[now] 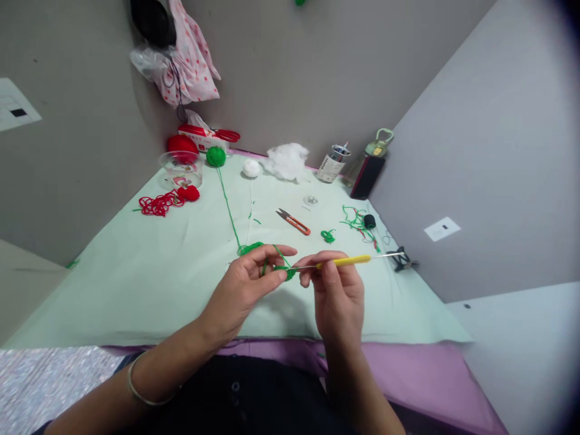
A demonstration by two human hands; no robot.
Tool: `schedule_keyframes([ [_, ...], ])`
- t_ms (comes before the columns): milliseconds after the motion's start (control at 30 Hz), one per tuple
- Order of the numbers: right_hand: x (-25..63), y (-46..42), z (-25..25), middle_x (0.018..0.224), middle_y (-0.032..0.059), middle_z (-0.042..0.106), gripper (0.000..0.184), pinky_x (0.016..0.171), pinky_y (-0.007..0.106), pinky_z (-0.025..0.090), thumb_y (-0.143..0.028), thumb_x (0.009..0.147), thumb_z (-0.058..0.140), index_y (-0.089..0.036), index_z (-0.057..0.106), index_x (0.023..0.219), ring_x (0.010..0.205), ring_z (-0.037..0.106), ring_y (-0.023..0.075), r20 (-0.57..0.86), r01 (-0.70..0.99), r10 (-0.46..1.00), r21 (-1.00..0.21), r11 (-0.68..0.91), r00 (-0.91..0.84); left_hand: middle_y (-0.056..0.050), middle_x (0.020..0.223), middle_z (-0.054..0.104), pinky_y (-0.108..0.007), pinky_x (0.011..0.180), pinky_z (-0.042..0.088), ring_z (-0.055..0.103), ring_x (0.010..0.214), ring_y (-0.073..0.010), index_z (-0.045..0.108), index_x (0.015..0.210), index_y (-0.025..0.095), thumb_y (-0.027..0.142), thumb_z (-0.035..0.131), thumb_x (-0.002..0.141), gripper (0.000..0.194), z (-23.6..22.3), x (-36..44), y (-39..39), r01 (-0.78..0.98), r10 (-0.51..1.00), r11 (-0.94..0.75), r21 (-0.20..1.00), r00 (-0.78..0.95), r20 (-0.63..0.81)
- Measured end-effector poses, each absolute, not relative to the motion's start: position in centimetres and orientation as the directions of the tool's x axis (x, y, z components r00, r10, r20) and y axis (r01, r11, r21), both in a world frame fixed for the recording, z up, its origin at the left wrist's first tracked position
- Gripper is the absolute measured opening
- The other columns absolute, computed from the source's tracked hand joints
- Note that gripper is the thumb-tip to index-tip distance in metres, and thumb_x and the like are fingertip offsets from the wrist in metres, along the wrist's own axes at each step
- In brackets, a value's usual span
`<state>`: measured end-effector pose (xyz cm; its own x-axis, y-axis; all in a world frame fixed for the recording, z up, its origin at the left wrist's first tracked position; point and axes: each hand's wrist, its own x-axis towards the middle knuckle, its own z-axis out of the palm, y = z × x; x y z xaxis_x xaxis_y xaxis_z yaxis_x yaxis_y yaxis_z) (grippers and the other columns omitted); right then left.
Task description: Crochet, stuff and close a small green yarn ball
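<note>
Green crochet piece (290, 274), small and seemingly at an early stage, pinched by the left hand (247, 281).
Thumb and fingers of this hand are narrow on the piece, while the right hand (339, 296) is closed around a yellow-handled hook (347, 261), its tip at the piece. Some stitches look made; the working yarn appears not cut, so I judge that more stitching and the fastening off are left. Taking the orange snips (299, 225) as landmark, the piece is nearer to the person, loose green yarn (250, 248) is nearer and to the left, a green tangle (328, 235) is just to the right, and the green ball (215, 157) is farther and left on the bench (158, 284).
</note>
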<state>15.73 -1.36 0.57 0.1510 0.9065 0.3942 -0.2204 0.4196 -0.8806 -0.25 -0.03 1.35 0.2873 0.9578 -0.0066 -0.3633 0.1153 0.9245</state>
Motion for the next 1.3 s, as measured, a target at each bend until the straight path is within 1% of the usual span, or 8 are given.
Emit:
schedule_keyframes([
  [233,15.8,-2.6,0.4,0.098,0.0023,0.075,0.026,0.072,0.030,0.056,-0.011,0.104,0.052,-0.025,0.071,0.113,0.078,0.068,0.0135,0.674,0.278,0.736,-0.722,0.634,0.072,0.001,0.088,0.059,-0.027,0.074,0.042,0.049,0.076,-0.0125,0.078,0.113,0.028,0.021,0.074,0.088,0.026,1.0,-0.3,-0.4,-0.212,0.978,-0.028,0.977,0.198,0.071],
  [500,15.9,-2.3,-0.7,0.101,0.0053,0.075,0.034,0.072,0.034,0.059,-0.004,0.100,0.051,-0.024,0.067,0.123,0.083,0.070,0.0172,0.803,0.387,0.594,-0.533,0.752,-0.046,0.002,0.087,0.063,-0.026,0.068,0.043,0.047,0.069,-0.0113,0.078,0.109,0.028,0.018,0.077,0.084,0.027,1.2,0.1,-0.8,-0.124,0.989,-0.118,0.985,0.078,0.128],
  [667,15.3,-2.2,-1.6,0.107,0.0071,0.074,0.031,0.072,0.034,0.061,-0.009,0.096,0.065,-0.029,0.076,0.117,0.091,0.072,0.0204,0.874,0.649,0.478,-0.313,0.694,-0.089,0.003,0.082,0.061,-0.022,0.069,0.044,0.049,0.069,-0.0095,0.076,0.120,0.026,0.024,0.085,0.079,0.043,1.1,0.6,-0.7,-0.409,0.977,0.149,0.900,0.201,-0.070],
  [800,15.3,-2.4,-0.7,0.097,0.0049,0.074,0.025,0.069,0.035,0.058,-0.015,0.100,0.061,-0.030,0.078,0.110,0.082,0.069,0.0197,0.771,0.420,0.623,-0.613,0.669,0.133,0.006,0.070,0.054,-0.023,0.078,0.048,0.040,0.057,-0.0053,0.078,0.120,0.021,0.028,0.085,0.081,0.041,1.2,0.0,0.0,-0.528,0.863,0.472,0.706,0.443,-0.245],
  [900,15.5,-2.2,0.2,0.089,0.0024,0.072,0.021,0.065,0.032,0.054,-0.020,0.104,0.058,-0.028,0.077,0.103,0.070,0.063,0.0153,0.570,0.078,0.786,-0.818,0.570,0.238,0.001,0.086,0.064,-0.025,0.088,0.046,0.055,0.078,-0.0099,0.078,0.122,0.022,0.027,0.085,0.081,0.042,1.4,-0.3,0.2,-0.525,0.895,0.402,0.750,0.398,-0.201],
  [1000,15.6,-1.9,0.3,0.091,0.0021,0.073,0.017,0.069,0.031,0.054,-0.023,0.103,0.062,-0.027,0.078,0.101,0.074,0.064,0.0149,0.486,-0.052,0.854,-0.863,0.503,0.185,0.000,0.096,0.067,-0.025,0.092,0.043,0.059,0.096,-0.0142,0.076,0.125,0.025,0.026,0.083,0.084,0.042,1.4,-0.1,-0.1,-0.467,0.929,0.288,0.836,0.350,-0.125],
  [1133,15.4,-1.9,-0.1,0.092,0.0026,0.074,0.017,0.072,0.031,0.054,-0.022,0.102,0.062,-0.027,0.079,0.103,0.079,0.066,0.0156,0.518,0.038,0.839,-0.854,0.520,0.165,0.000,0.096,0.068,-0.028,0.094,0.043,0.060,0.098,-0.0154,0.074,0.126,0.026,0.026,0.083,0.085,0.042,1.1,0.3,-0.3,-0.443,0.949,0.205,0.873,0.309,-0.066],
  [1300,15.6,-2.1,0.0,0.091,0.0041,0.073,0.016,0.071,0.033,0.055,-0.025,0.102,0.063,-0.025,0.078,0.100,0.079,0.066,0.0173,0.542,0.011,0.828,-0.838,0.546,0.147,0.000,0.092,0.069,-0.028,0.092,0.043,0.060,0.094,-0.0155,0.071,0.132,0.024,0.023,0.086,0.080,0.054,1.3,-0.2,0.0,-0.480,0.908,0.327,0.814,0.399,-0.129],
])
